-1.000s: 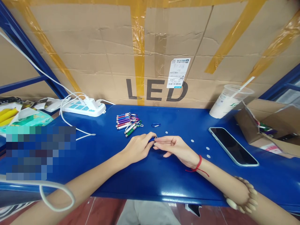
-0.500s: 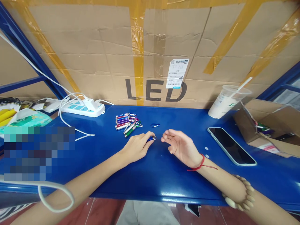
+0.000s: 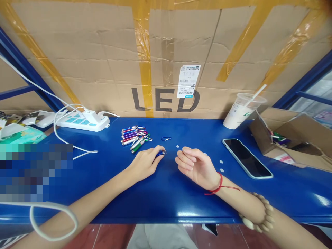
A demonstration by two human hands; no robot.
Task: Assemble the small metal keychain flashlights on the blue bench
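Note:
Between the thumb and fingers of my left hand (image 3: pixel 146 162) is a small blue flashlight (image 3: pixel 161 153) with a metal end, mostly covered by the fingers. To its right hovers my right hand (image 3: pixel 198 167), palm turned toward me, fingers loosely curled and nothing visible in them. A blue carabiner clip (image 3: pixel 166 138) lies beyond both hands. Left of it sits a pile of small keychain flashlights (image 3: pixel 135 134) in several colours with clips attached. One small pale disc (image 3: pixel 177 146) lies just past my right fingertips, and more discs (image 3: pixel 221 162) lie right of that hand.
A phone (image 3: pixel 247 158) lies at the right, near an open cardboard box (image 3: pixel 264 138) holding more small items. A drink cup with a straw (image 3: pixel 236 112) stands behind it. The white power strip (image 3: pixel 83 121) and its cable are at back left. A large carton (image 3: pixel 114 69) walls the back.
My right hand's fingers have curled in more, and the hand has lowered slightly. A pale disc now shows beside its fingertips. My left hand keeps its grip; the whole view has shifted a little.

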